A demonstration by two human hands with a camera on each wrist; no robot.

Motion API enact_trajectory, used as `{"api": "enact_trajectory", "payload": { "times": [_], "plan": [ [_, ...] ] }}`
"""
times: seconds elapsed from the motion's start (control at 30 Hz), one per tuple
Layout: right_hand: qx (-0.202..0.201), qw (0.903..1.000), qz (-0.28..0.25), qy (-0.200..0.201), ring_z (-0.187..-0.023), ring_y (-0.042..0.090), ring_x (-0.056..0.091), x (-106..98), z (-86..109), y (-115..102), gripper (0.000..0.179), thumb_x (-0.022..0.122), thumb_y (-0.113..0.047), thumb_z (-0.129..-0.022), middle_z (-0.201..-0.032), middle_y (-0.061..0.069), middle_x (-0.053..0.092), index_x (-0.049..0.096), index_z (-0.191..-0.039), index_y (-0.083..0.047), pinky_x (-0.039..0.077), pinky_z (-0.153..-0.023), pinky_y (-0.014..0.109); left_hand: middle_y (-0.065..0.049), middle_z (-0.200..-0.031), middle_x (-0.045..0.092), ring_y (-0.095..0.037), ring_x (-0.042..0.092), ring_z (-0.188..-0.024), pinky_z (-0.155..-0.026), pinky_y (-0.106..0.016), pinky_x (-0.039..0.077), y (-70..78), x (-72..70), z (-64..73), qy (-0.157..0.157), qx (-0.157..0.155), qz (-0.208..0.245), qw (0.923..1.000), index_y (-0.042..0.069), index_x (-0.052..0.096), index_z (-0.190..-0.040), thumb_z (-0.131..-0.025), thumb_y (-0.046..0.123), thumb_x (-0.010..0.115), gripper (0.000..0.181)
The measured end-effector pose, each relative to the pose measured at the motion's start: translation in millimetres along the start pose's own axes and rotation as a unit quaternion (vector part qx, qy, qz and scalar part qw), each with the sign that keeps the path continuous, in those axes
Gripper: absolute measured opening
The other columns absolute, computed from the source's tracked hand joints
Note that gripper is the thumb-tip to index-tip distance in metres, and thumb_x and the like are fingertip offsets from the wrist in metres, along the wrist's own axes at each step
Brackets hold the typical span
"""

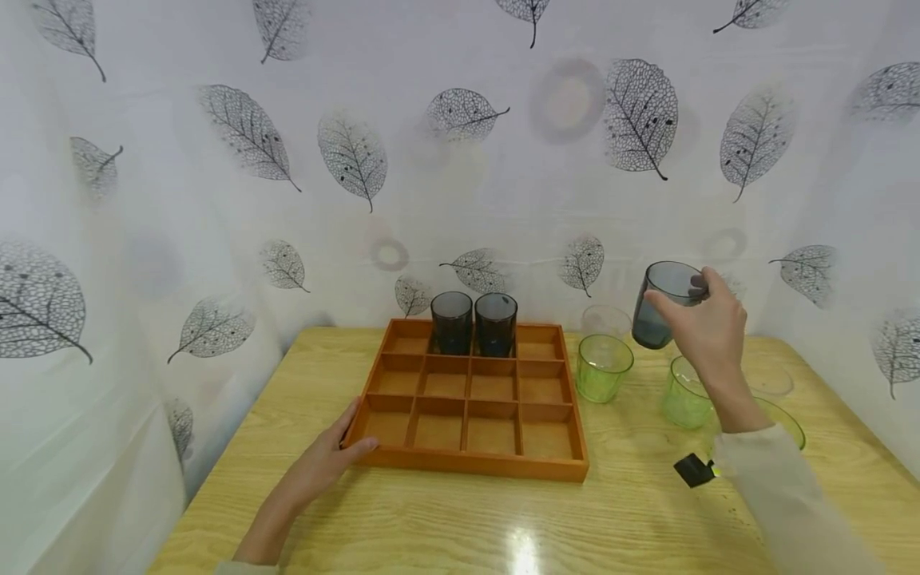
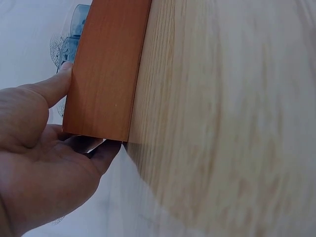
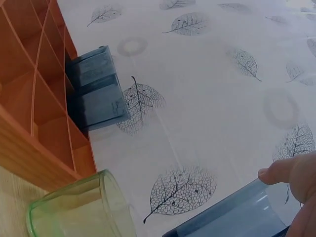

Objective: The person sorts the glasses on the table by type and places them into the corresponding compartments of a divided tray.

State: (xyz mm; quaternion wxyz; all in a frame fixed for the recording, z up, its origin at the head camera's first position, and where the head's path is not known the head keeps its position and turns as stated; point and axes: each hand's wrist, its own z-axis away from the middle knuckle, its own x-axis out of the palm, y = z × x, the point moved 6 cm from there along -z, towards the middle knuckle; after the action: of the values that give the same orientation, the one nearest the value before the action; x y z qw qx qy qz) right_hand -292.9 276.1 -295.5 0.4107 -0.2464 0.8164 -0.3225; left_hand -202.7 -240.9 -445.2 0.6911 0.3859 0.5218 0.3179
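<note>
A wooden compartment tray (image 1: 474, 461) lies on the table. My left hand (image 1: 316, 471) grips its front left corner, with the thumb over the rim and the fingers against the side. Two dark blue-grey glasses (image 1: 451, 326) stand side by side in the middle two compartments of the back row. My right hand (image 1: 719, 327) holds a third blue-grey glass (image 1: 650, 319) in the air right of the tray, thumb and fingers round its upper part. In the right wrist view this glass (image 3: 237, 212) shows at the bottom, partly cut off by the frame.
A green glass (image 1: 602, 371) stands just right of the tray, and another green glass (image 1: 686, 399) below my right hand. Clear glassware (image 1: 606, 318) stands behind. A green rim (image 1: 794, 427) shows past my right forearm, near a small black object (image 1: 693, 471). A leaf-patterned curtain (image 1: 402, 176) hangs behind the table.
</note>
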Motion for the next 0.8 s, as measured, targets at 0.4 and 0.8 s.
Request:
{"api": "enact_trajectory", "payload": {
  "times": [0.4, 0.8],
  "plan": [
    [-0.029, 0.9974, -0.04, -0.052, -0.099, 0.039, 0.061, 30.2, -10.6, -33.9, 0.075, 0.078, -0.037, -0.093, -0.128, 0.031, 0.06, 0.049, -0.148, 0.006, 0.048, -0.089, 0.051, -0.019, -0.171, 0.002, -0.045, 0.006, -0.154, -0.119, -0.066, 0.018, 1.0, 0.7, -1.5, -0.002, 0.003, 0.0, 1.0, 0.006, 0.004, -0.167, -0.107, 0.036, 0.059, 0.086],
    [-0.029, 0.9821, -0.079, -0.169, -0.118, 0.046, 0.058, 100.5, -5.0, -46.0, 0.091, 0.077, -0.04, -0.094, -0.141, 0.031, 0.053, 0.032, -0.158, 0.007, 0.049, -0.099, 0.06, -0.019, -0.171, 0.001, -0.043, 0.003, -0.154, -0.12, -0.066, 0.015, 0.3, 0.5, -0.9, -0.003, 0.003, 0.015, 0.9999, 0.006, 0.004, -0.166, -0.107, 0.034, 0.059, 0.086]
  ]
}}
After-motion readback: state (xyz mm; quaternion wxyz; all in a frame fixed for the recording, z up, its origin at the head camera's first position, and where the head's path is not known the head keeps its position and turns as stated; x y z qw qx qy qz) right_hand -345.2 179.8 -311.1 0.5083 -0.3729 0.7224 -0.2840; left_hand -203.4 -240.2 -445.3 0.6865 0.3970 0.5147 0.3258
